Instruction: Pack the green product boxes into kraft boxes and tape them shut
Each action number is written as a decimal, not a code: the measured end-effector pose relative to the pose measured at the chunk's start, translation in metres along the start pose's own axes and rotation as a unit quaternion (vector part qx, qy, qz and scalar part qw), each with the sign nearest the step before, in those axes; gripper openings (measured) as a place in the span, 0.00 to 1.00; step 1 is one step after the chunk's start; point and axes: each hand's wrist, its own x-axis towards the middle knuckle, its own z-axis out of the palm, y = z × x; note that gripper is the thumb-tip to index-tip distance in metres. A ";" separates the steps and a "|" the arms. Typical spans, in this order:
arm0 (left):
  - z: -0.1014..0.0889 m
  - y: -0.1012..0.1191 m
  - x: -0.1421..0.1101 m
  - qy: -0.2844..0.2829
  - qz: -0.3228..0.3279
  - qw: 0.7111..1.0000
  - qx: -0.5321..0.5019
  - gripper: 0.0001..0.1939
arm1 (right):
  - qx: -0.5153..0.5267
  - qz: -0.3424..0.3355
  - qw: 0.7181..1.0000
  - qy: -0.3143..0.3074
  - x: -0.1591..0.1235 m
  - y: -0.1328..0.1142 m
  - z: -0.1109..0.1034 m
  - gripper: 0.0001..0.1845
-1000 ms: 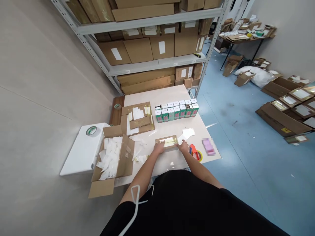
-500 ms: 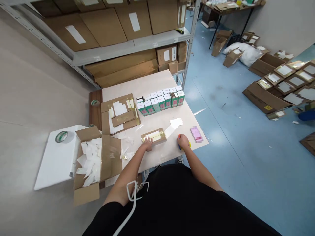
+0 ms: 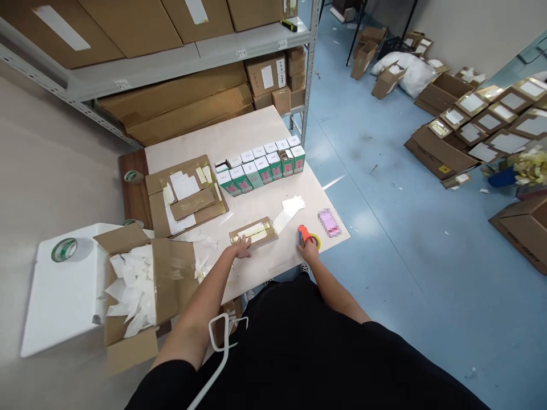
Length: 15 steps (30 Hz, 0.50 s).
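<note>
In the head view, my left hand [image 3: 243, 248] rests on the near left end of a small flat cardboard box [image 3: 268, 234], fingers stretched out and apart. Strips of white label and shiny tape lie along the box's top. My right hand [image 3: 308, 251] is closed around an orange tape dispenser [image 3: 305, 232] at the table's near right edge. Yellow and blue round parts show beside it. A strip of white labels [image 3: 293, 204] trails from behind the box's right end. Right of the dispenser lies a pink, pixelated item [image 3: 329, 222].
Rows of green-and-white cartons [image 3: 260, 171] stand at the table's back. Flattened cardboard [image 3: 192, 206] lies on the left. An open carton [image 3: 171, 279] full of white scraps stands at the near left. A metal shelf [image 3: 179, 65] rises behind the table [image 3: 222, 128].
My view has shifted, so the table sits further left and higher in the picture. The orange dispenser now shows more clearly in my right hand. My left hand stays on the cardboard box.
</note>
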 end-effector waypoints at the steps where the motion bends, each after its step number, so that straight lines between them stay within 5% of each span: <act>1: -0.001 0.000 0.001 0.002 -0.003 1.000 -0.001 0.56 | 0.003 0.003 1.000 -0.004 0.002 -0.003 0.002 0.31; 7: -0.002 0.005 -0.002 -0.012 0.012 1.000 -0.018 0.57 | 0.028 0.061 0.998 -0.018 0.013 -0.016 0.001 0.29; 15: 0.006 0.008 -0.004 0.016 0.025 0.996 -0.084 0.59 | 0.074 -0.006 0.997 0.025 -0.002 -0.021 -0.034 0.37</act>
